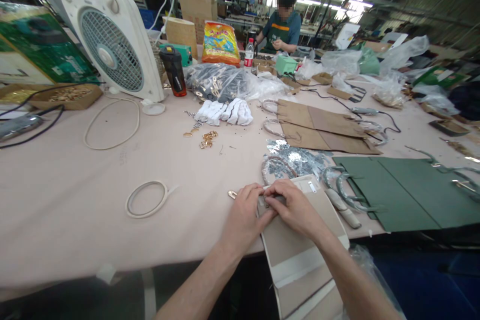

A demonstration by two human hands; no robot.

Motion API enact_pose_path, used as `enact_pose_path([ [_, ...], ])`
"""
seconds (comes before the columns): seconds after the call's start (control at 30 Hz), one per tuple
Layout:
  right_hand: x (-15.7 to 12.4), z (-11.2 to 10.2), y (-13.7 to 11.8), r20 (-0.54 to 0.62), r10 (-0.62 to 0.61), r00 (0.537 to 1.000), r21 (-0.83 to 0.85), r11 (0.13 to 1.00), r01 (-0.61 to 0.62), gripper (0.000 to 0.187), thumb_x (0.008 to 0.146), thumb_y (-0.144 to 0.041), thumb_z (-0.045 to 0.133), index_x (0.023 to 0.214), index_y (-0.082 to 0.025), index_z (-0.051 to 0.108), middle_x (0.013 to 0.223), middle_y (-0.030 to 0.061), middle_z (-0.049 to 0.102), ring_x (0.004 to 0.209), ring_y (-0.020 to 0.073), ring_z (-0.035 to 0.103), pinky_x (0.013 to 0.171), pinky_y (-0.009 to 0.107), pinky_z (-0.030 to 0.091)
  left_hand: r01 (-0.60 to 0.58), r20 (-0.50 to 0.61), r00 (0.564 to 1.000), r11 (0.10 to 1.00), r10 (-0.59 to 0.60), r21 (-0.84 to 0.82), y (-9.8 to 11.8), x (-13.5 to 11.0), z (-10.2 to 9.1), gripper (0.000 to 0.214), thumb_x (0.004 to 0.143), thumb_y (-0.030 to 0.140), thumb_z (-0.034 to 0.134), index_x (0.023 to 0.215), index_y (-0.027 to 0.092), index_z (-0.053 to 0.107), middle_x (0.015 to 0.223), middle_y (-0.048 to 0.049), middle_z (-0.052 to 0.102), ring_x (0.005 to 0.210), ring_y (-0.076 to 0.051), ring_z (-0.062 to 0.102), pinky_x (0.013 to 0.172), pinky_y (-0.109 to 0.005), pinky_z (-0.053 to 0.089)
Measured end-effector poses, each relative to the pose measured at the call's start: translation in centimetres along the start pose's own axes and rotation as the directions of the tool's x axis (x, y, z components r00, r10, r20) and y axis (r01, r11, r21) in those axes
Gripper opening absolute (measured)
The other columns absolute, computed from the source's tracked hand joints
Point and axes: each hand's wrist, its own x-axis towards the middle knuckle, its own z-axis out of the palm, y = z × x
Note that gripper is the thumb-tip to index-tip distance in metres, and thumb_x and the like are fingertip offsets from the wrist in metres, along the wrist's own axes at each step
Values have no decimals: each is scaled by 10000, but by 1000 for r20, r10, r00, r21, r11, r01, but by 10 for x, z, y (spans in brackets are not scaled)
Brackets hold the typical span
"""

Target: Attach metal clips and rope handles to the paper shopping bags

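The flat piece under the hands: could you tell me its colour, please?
The flat piece is beige, with a paler band across it; see the head view.

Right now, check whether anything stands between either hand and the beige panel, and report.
Nothing visible does: the left hand and right hand meet at the upper left corner of the beige panel. What lies directly beneath them is hidden.

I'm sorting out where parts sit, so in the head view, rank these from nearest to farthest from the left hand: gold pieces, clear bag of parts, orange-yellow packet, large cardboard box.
From the left hand:
1. Gold pieces: ahead, slightly left.
2. Clear bag of parts: beyond the pieces.
3. Orange-yellow packet: behind the bag.
4. Large cardboard box: farthest back, left of the packet.
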Motion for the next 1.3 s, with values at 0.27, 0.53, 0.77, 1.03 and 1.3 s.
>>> enact_pose_path([
  [0.27,-4,8,-1,-116,-3,993,-44,999,-3,198,901,-191,695,1088,-253,671,1066,66,684,1079,275,598,989,467,484,65,-1,998,998,-65,20,0,-1,2,540,840,192,785,1310,252,526,1266,-70,650,1202,-258,619,1061,-469,522],
  [0.53,-65,-42,26,-554,69,829,-47,992,-114,230,983,-324,614,1205,-295,666,1209,95,679,1163,293,628,1039,488,509,-198,-28,978,963,206,183,2,2,-4,452,919,223,670,1348,284,540,1406,-109,586,1347,-334,526,1125,-596,472],
  [0.77,-121,-80,88,-627,177,759,-222,893,-392,229,986,-388,592,1136,-256,704,1162,115,677,1126,312,621,1011,500,504,-449,246,882,877,403,172,61,45,34,449,870,108,642,1297,235,585,1321,-112,645,1294,-320,546,1117,-543,491],
  [1.03,-132,-76,95,-556,229,799,-282,852,-441,339,943,-395,634,1253,-271,691,1199,120,592,1100,320,635,952,510,543,-399,297,906,844,303,357,57,60,84,444,839,299,765,1259,230,639,1409,-151,606,1331,-407,502,1079,-620,449],
  [1.3,-125,-101,92,-464,578,672,632,747,-207,320,858,-479,780,1087,-256,755,1048,58,749,913,237,685,776,356,589,-400,359,895,833,265,382,59,56,75,460,883,441,708,1284,223,651,1391,-133,616,1284,-385,494,1062,-578,450],
])
